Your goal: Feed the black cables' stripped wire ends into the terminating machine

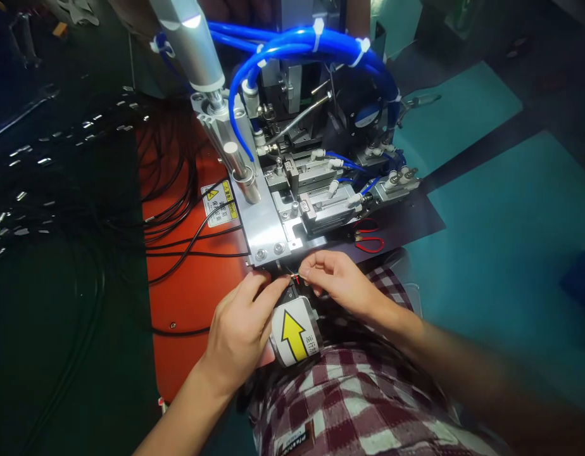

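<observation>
My left hand is closed in a pinch at the machine's front edge, its thumb and forefinger pointing right. Facing it, my right hand also pinches, fingers curled. Between the fingertips shows a tiny shiny piece with a red part, too small to name. Just above the fingers is the silver metal plate of a pneumatic fixture. Right below them sits a rounded metal housing with a yellow arrow label, partly covered by my left hand.
Blue air hoses arch over the fixture. Black cables run across the orange board on the left, many with shiny ends beyond it. Red-handled scissors or snips lie at the right edge. A checkered garment covers my lap.
</observation>
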Demonstrator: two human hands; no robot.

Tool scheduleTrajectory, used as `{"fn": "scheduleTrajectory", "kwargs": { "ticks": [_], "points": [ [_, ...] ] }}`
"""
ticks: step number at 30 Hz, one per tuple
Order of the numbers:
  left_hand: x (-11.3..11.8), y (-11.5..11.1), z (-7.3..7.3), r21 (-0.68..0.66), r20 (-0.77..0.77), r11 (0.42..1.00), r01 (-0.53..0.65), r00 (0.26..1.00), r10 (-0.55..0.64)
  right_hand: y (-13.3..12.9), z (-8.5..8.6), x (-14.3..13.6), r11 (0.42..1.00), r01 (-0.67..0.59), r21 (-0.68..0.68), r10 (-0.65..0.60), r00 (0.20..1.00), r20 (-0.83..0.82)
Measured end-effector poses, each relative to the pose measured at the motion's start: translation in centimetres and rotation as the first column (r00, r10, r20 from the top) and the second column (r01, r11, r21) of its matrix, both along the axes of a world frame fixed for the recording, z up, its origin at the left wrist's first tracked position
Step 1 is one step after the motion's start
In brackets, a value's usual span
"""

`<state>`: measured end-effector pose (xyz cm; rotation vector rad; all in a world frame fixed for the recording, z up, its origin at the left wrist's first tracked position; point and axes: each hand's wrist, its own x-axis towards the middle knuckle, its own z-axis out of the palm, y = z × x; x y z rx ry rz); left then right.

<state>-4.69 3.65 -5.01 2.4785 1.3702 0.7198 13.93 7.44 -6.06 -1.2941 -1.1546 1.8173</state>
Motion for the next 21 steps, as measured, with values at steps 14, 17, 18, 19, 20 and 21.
{"fn": "scheduleTrajectory", "kwargs": {
  "ticks": [14,17,18,19,20,21],
  "points": [
    [0.0,-0.2,0.0,-0.041,0.001,0.999,-0.011,1.0,0.011,-0.9,-1.0,-0.3,0.992,0.04,0.12,-0.044,0.999,0.033],
    [0.0,-0.1,-0.1,-0.044,0.009,0.999,-0.011,1.0,0.012,-1.3,-1.4,-0.3,0.962,0.033,0.272,-0.069,0.99,0.122],
    [0.0,-0.1,-0.1,-0.045,0.009,0.999,-0.01,1.0,0.011,-1.3,-1.5,-0.3,0.946,0.026,0.324,-0.079,0.985,0.152],
    [0.0,-0.1,-0.1,-0.046,0.009,0.999,-0.01,1.0,0.011,-1.4,-1.6,-0.2,0.929,0.017,0.37,-0.088,0.98,0.178],
    [0.0,-0.1,0.0,-0.047,0.009,0.999,-0.012,1.0,0.012,-1.4,-1.6,-0.2,0.914,0.009,0.406,-0.096,0.976,0.195],
    [0.0,-0.1,0.0,-0.047,0.009,0.999,-0.014,1.0,0.015,-1.4,-1.7,-0.2,0.904,0.003,0.428,-0.1,0.974,0.204]
  ]
}}
